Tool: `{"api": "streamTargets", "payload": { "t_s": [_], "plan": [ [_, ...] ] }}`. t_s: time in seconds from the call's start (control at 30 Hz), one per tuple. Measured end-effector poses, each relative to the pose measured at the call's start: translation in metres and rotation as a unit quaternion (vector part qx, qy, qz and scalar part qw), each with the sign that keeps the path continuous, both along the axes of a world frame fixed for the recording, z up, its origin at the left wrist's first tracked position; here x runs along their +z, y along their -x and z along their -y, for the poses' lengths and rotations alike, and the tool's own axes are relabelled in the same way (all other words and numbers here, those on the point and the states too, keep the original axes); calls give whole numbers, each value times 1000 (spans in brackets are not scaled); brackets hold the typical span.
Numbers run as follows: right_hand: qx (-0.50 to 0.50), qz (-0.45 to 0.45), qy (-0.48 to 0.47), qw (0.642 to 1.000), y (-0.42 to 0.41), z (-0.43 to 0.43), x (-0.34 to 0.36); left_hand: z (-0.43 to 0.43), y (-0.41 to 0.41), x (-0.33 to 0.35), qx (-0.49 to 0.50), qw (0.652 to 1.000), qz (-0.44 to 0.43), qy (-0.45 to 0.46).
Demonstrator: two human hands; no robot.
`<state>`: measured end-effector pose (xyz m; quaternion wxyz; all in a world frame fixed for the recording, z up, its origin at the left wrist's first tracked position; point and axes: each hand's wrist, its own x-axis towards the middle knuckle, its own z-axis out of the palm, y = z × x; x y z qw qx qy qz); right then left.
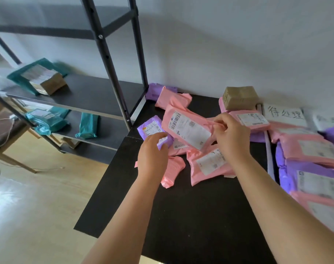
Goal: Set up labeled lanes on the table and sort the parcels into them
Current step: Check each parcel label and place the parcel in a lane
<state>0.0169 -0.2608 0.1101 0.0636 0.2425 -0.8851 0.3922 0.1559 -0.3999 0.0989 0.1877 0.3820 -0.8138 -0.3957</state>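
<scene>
White paper sheet (285,115), beyond and right of right hand (232,138) pinching pink parcel (170,113): handwritten "待处理". Second sheet (328,121), further right of that grip: writing blurred, unreadable. Shipping label (189,130) on pinched pink parcel, just left of grip: barcode, print too small to read. Purple parcel (143,133) gripped by left hand (152,155): label with barcode above fingers, text illegible.

The near half of the black table (191,216) lies bare, open from front and left. Farther in, a heap of parcels (208,164) fills the middle, the left hand (152,153) gripping a purple parcel (152,128) and the right hand (231,138) pinching a pink parcel (187,128) over it. A white tube (268,149) and stacked parcels (311,168) wall the right.
</scene>
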Motion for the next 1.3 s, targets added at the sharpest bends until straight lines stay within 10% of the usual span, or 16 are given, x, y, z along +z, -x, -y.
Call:
{"api": "streamTargets", "payload": {
  "t_s": [0.47, 0.9, 1.3],
  "plan": [
    [70, -39, 96, 992, -46, -65, 66, -23, -14, 84, -83, 935, -99, 329],
    [33, -225, -76, 971, -86, -25, 84, -5, -27, 98, -168, 902, -119, 378],
    [12, -277, -57, 959, -99, -6, 85, 29, -29, 119, -140, 960, -152, 186]
  ]
}}
